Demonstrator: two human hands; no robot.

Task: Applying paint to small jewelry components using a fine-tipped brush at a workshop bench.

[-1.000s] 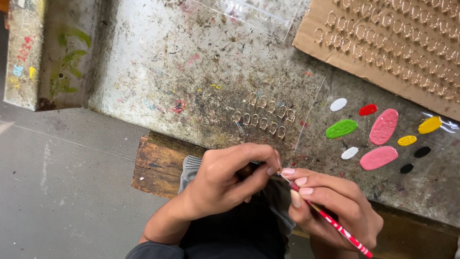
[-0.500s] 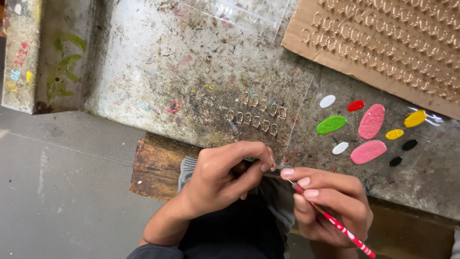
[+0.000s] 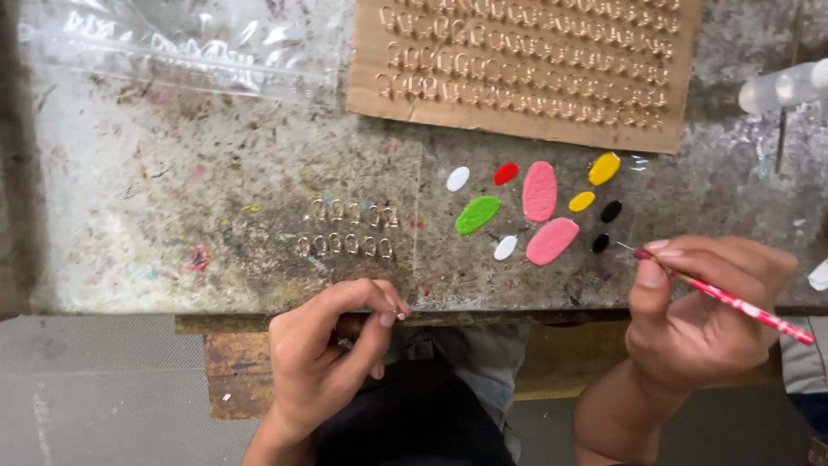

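**Hands at a paint-spattered bench, brush near the paint blobs**

Head view: bench (image 3: 172, 198) of grey, speckled stone fills the upper two thirds of the picture, its near edge running across the middle. At 4 o'clock the right hand (image 3: 699, 319) pinches a thin red brush (image 3: 733, 302) between thumb and forefinger, fingers closed narrow round the handle; the handle slants down toward 4 o'clock and the fine tip points toward 10 o'clock, just beside the black paint dots (image 3: 605, 226) but not touching them. At 7 o'clock the left hand (image 3: 332, 354) is curled at the bench edge, thumb and forefinger pressed together on a tiny piece (image 3: 400, 312) too small to make out.

Near the centre, toward 2 o'clock, lie paint blobs on a clear sheet: two pink ovals (image 3: 543, 216), a green oval (image 3: 477, 215), two white dots (image 3: 457, 179), a red dot (image 3: 505, 173) and two yellow dots (image 3: 603, 168). Just left of the centre sit two short rows of small gold loops (image 3: 349, 229), well apart from either hand. At 12 to 1 o'clock a cardboard sheet (image 3: 526, 60) carries many rows of the same loops. A clear plastic bag (image 3: 172, 47) lies at 11 o'clock.
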